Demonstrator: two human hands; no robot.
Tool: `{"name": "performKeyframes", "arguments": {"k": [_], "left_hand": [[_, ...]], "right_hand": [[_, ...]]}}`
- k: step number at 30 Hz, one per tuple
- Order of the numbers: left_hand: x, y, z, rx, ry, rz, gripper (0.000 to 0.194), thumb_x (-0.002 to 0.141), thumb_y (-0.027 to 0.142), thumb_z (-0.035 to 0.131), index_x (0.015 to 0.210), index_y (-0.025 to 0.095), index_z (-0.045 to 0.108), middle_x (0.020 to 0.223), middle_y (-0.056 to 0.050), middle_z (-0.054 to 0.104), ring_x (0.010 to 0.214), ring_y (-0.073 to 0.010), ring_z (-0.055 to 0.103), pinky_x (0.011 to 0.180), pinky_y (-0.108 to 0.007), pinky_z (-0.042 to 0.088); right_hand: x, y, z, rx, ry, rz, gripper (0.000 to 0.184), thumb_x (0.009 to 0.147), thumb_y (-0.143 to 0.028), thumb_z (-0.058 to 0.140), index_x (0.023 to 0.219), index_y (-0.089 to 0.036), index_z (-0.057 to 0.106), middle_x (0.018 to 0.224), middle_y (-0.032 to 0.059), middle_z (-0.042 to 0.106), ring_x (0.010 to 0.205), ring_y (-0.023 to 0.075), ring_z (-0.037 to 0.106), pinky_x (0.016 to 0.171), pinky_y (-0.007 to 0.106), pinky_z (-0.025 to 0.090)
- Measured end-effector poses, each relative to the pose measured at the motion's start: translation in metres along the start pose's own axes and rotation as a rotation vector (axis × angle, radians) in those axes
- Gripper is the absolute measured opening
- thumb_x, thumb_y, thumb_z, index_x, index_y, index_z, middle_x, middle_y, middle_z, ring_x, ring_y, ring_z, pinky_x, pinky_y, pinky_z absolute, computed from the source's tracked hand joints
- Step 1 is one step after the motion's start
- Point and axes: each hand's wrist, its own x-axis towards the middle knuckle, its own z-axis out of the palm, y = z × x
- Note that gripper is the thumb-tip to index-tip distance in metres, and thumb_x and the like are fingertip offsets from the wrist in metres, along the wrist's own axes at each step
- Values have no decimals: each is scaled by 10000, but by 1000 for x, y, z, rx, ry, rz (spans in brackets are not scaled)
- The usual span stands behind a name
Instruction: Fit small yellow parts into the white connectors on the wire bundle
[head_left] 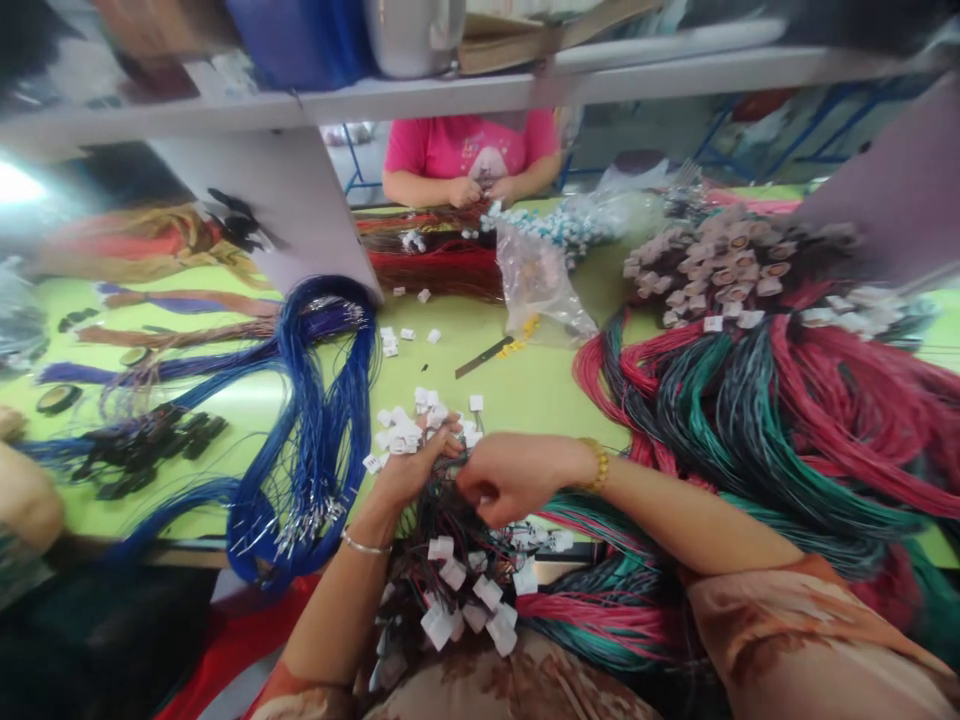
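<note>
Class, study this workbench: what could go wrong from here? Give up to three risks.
The blue wires overhang the front edge of the green table, so they might slide off. The beaded bracelet near the right hand could snag nearby wires. Yellow pieces beside the plastic bag might scatter if knocked.

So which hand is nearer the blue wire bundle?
Left: the left hand is to the right of the blue wire bundle; the right hand sits farther right, beyond the left.

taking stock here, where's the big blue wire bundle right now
In the head view, the big blue wire bundle lies on the green tabletop, left of the left hand and right of the black connectors.
</note>
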Motion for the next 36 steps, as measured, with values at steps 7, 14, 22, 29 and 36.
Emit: {"name": "performKeyframes", "arguments": {"k": [7, 14, 22, 29, 36], "left_hand": [[-8, 6, 6, 222, -40, 239, 173, 714, 182, 804, 837, 202, 684, 808, -38, 672, 717, -172, 575, 666, -269, 459], [-6, 9, 0, 516, -80, 317, 91, 824, 304, 723, 807, 217, 702, 844, -68, 685, 799, -225, 618, 787, -342, 495], [-5, 1, -11, 603, -103, 241, 243, 859, 313, 656, 1062, 191, 599, 766, 1, 632, 711, -176, 599, 730, -331, 514], [-3, 6, -19, 660, -180, 291, 129, 897, 301, 571, 884, 195, 644, 893, -55, 689, 871, -212, 650, 856, -386, 518], [-1, 2, -22, 745, -5, 362, 292, 775, 232, 713, 1063, 204, 676, 918, -28, 663, 831, -198, 611, 818, -356, 491]], "right_hand": [[-5, 63, -27, 168, 114, 42, 156, 887, -148, 585, 833, -175, 729, 748, -3, 715, 652, 115, 578, 647, 234, 424], [-20, 166, -33, -153, 782, 785, 158, 829, -116, 595, 873, -95, 745, 913, 149, 760, 790, 222, 635, 761, 315, 443], [-12, 193, -21, -71, 848, 768, 108, 823, -258, 679, 810, -157, 715, 845, 86, 754, 753, 208, 635, 738, 305, 452], [-20, 192, -23, 405, 1034, 641, 37, 837, -199, 633, 817, -171, 619, 659, 20, 680, 560, 139, 619, 581, 254, 497], [-14, 183, -24, 919, 1136, 596, 247, 758, -138, 759, 876, -184, 547, 627, -12, 666, 513, 89, 591, 524, 197, 499]]}}
